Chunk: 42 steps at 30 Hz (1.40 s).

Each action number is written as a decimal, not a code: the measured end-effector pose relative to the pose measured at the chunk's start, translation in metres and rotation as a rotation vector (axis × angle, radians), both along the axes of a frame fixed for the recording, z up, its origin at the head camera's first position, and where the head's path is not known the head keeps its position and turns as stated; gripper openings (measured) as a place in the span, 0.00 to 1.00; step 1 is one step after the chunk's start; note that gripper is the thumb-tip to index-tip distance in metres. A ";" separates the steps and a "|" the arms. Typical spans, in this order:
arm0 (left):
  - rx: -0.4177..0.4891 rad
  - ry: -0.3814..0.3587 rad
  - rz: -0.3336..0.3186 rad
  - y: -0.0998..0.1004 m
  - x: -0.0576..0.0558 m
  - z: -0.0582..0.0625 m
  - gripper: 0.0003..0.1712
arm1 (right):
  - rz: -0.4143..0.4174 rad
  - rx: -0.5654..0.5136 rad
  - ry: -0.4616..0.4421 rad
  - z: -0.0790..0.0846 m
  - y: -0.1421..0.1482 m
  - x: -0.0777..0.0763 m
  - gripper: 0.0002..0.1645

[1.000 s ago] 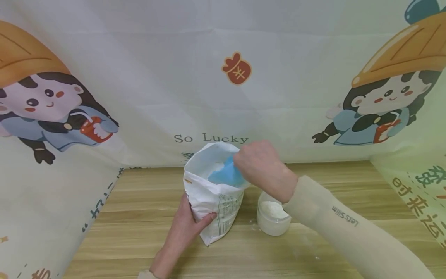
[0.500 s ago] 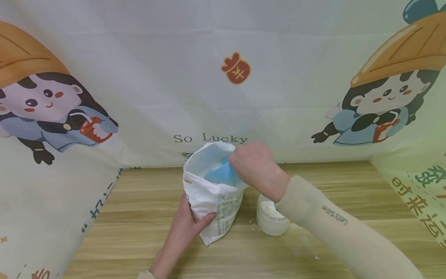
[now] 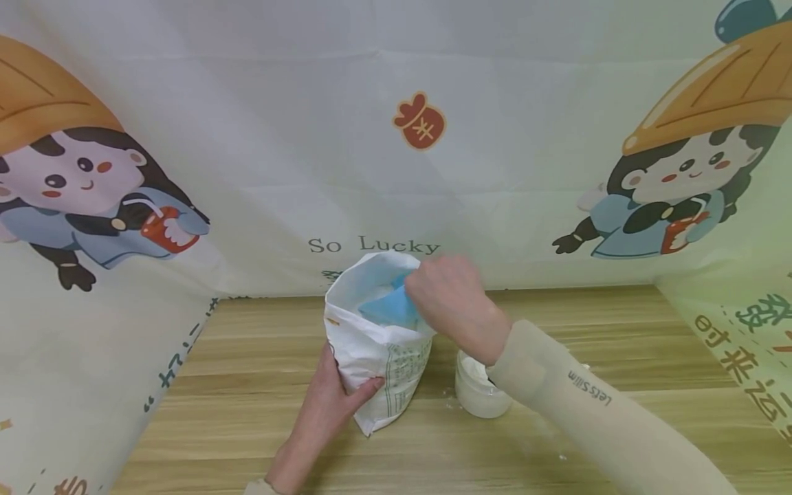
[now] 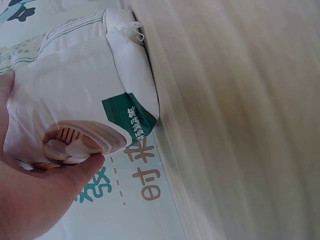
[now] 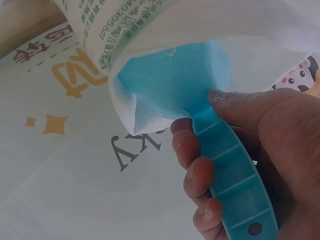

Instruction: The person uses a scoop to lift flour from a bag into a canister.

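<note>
A white bag [image 3: 365,350] of what looks like flour stands on the wooden table with its mouth open. My left hand [image 3: 337,388] grips its lower side, thumb across the front; in the left wrist view the bag [image 4: 70,90] shows a picture of buns. My right hand [image 3: 452,295] holds a blue scoop [image 3: 391,308] in the bag's mouth. Fingers are curled round the scoop's ribbed handle [image 5: 237,175] in the right wrist view, and the thumb carries white powder. Right of the bag, a clear round jar [image 3: 481,392] holds white powder, partly hidden by my right sleeve.
Spilled white specks lie on the wooden table [image 3: 247,412] around the jar. A printed cloth [image 3: 297,137] hangs close behind the table and along both sides.
My right hand and the scoop have shifted slightly left at the bag's mouth, and the sleeve now covers more of the jar. My left hand and the bag have hardly moved.
</note>
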<state>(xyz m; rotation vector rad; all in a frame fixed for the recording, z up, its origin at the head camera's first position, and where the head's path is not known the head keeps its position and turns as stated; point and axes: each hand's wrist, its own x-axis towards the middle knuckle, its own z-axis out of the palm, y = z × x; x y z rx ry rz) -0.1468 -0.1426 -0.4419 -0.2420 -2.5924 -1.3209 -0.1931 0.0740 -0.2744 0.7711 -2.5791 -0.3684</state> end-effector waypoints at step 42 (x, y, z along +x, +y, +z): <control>0.004 -0.018 -0.006 -0.001 0.000 0.001 0.57 | 0.067 -0.460 -0.021 -0.049 0.031 0.016 0.15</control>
